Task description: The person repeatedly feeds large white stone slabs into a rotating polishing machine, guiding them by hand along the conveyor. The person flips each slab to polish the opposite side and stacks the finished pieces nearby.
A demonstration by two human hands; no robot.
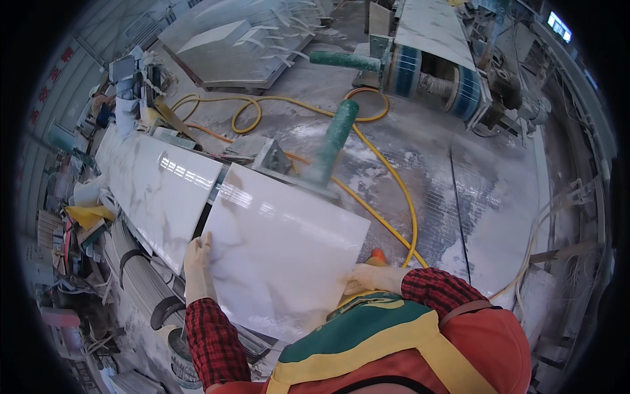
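Note:
A glossy white slab with faint grey-brown veins [282, 243] lies in front of me, tilted a little in the view. My left hand [199, 269] is closed on its left edge, thumb towards the top face. At the slab's right edge, close to my body, my right hand [374, 279] grips with its fingertips partly hidden. A second glossy veined slab [164, 180] lies to the left, with a narrow dark gap between the two. Just beyond the nearer slab, a green roller [336, 138] sticks out from a metal frame.
A yellow hose [400, 177] loops over the dusty floor at right. A machine with blue-banded rollers [405, 71] stands far right. Strapped slabs [243, 43] are stacked at the back. Bundled long strips [139, 266] and clutter lie left; another person [102, 108] is farther off.

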